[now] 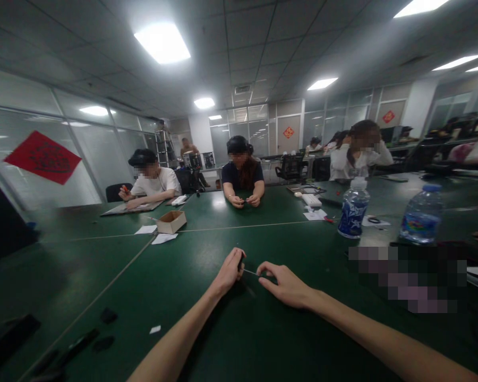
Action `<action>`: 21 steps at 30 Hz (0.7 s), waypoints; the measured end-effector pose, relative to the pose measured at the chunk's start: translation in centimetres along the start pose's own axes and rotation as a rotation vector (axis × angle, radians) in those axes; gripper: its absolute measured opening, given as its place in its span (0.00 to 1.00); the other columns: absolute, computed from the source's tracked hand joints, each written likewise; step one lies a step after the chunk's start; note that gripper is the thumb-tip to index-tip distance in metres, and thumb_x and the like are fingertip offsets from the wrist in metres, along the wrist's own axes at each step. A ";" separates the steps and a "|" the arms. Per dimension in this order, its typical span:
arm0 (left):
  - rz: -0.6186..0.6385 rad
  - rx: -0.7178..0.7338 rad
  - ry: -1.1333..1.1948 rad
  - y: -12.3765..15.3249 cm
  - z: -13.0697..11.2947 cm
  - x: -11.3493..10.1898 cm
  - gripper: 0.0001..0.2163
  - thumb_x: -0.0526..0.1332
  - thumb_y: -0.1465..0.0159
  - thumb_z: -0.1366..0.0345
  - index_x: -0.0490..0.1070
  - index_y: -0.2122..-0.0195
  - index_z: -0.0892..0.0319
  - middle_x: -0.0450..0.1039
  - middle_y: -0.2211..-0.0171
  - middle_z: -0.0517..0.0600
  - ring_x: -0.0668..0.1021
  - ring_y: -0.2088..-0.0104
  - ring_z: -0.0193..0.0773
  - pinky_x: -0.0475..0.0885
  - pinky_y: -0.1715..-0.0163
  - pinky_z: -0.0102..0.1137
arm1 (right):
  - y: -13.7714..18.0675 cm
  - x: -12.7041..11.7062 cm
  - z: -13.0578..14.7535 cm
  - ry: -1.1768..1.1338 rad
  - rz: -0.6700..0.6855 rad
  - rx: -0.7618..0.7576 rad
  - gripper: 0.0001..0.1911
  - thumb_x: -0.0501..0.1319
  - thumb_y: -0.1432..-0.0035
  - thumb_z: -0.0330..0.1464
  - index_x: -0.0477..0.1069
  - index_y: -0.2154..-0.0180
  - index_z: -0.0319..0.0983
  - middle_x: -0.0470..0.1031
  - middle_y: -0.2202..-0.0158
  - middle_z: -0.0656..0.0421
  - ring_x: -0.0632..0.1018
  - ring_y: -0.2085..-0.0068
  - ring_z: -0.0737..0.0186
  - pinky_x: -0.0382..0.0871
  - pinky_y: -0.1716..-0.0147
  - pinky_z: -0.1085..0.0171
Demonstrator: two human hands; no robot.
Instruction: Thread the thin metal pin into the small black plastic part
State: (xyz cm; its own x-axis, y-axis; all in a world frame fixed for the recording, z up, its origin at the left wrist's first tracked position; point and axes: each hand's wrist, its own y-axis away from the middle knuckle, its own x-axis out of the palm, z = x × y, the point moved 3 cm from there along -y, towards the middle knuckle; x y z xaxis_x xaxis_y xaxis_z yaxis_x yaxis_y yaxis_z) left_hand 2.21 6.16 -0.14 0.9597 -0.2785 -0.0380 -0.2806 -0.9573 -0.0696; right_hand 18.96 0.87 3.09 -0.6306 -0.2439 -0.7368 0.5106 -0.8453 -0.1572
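Observation:
Over the green tabletop (207, 329), my left hand (229, 271) is closed around a small dark object (241, 260), mostly hidden by the fingers. A thin, straight, light-coloured rod (250, 272) spans the gap from that hand to my right hand (284, 285). The rod's far end meets my right thumb and index finger, which come together around it in a pinch. What the rod belongs to is too small to make out. Both forearms reach in from the lower edge of the view.
An open cardboard box (171, 222) stands on papers ahead left. Two bottles, one dark blue (352, 209) and one clear (421, 215), are at right. Dark items (79, 345) and a white scrap (155, 329) lie near left. A person (242, 175) sits opposite; others work nearby.

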 end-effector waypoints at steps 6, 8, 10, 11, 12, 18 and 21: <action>-0.098 -0.010 0.121 -0.3 0.7 -0.4 0.15 0.50 0.40 0.47 0.58 0.67 0.55 0.52 0.86 0.38 0.54 0.87 0.28 0.48 0.85 0.22 | -0.1 1.8 1.7 -0.093 -0.076 0.019 0.15 0.49 0.37 0.37 0.72 0.57 0.41 0.76 0.59 0.56 0.75 0.59 0.60 0.65 0.60 0.64; -0.135 -0.017 0.137 -0.3 0.9 -0.5 0.14 0.50 0.39 0.48 0.58 0.66 0.55 0.52 0.85 0.38 0.54 0.87 0.27 0.48 0.86 0.22 | -0.2 2.3 2.0 -0.098 -0.123 0.035 0.15 0.49 0.37 0.36 0.72 0.59 0.41 0.76 0.60 0.56 0.75 0.59 0.60 0.65 0.60 0.64; -0.166 -0.012 0.134 -0.4 1.1 -0.5 0.14 0.49 0.39 0.48 0.58 0.66 0.54 0.52 0.84 0.38 0.54 0.87 0.27 0.48 0.86 0.22 | -0.2 2.6 2.2 -0.101 -0.162 0.065 0.15 0.49 0.37 0.35 0.73 0.60 0.40 0.77 0.61 0.56 0.76 0.60 0.60 0.65 0.62 0.65; -0.179 -0.005 0.131 -0.4 1.2 -0.5 0.14 0.49 0.38 0.49 0.58 0.66 0.54 0.51 0.84 0.38 0.54 0.87 0.27 0.48 0.86 0.22 | -0.2 2.7 2.3 -0.106 -0.176 0.082 0.15 0.49 0.37 0.35 0.73 0.60 0.40 0.77 0.61 0.56 0.76 0.60 0.60 0.65 0.62 0.65; -0.189 0.003 0.123 -0.4 1.3 -0.5 0.14 0.48 0.38 0.49 0.57 0.65 0.54 0.51 0.84 0.38 0.55 0.87 0.27 0.48 0.86 0.22 | -0.2 2.8 2.4 -0.113 -0.184 0.098 0.15 0.48 0.37 0.35 0.73 0.60 0.40 0.77 0.61 0.56 0.76 0.60 0.59 0.65 0.63 0.65; -0.240 0.040 0.059 -0.6 1.4 -0.5 0.13 0.46 0.35 0.51 0.56 0.64 0.55 0.52 0.83 0.39 0.58 0.86 0.28 0.52 0.86 0.23 | -0.2 3.5 2.3 -0.164 -0.228 0.132 0.16 0.48 0.37 0.36 0.73 0.60 0.40 0.77 0.61 0.55 0.76 0.61 0.59 0.66 0.64 0.65; -0.227 0.025 0.043 -0.4 1.4 -0.4 0.13 0.47 0.35 0.51 0.57 0.62 0.55 0.52 0.84 0.39 0.58 0.86 0.28 0.52 0.86 0.23 | -1.1 3.6 0.4 -0.150 -0.311 0.174 0.17 0.47 0.37 0.37 0.73 0.61 0.40 0.77 0.65 0.54 0.77 0.65 0.59 0.67 0.68 0.65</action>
State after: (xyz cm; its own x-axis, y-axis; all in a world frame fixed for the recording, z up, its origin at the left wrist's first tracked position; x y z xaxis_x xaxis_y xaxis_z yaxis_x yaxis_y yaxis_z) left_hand 1.91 6.80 -1.47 0.9979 -0.0597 0.0243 -0.0571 -0.9937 -0.0965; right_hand 15.91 0.78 0.87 -0.8248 -0.0195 -0.5651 0.1832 -0.9547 -0.2344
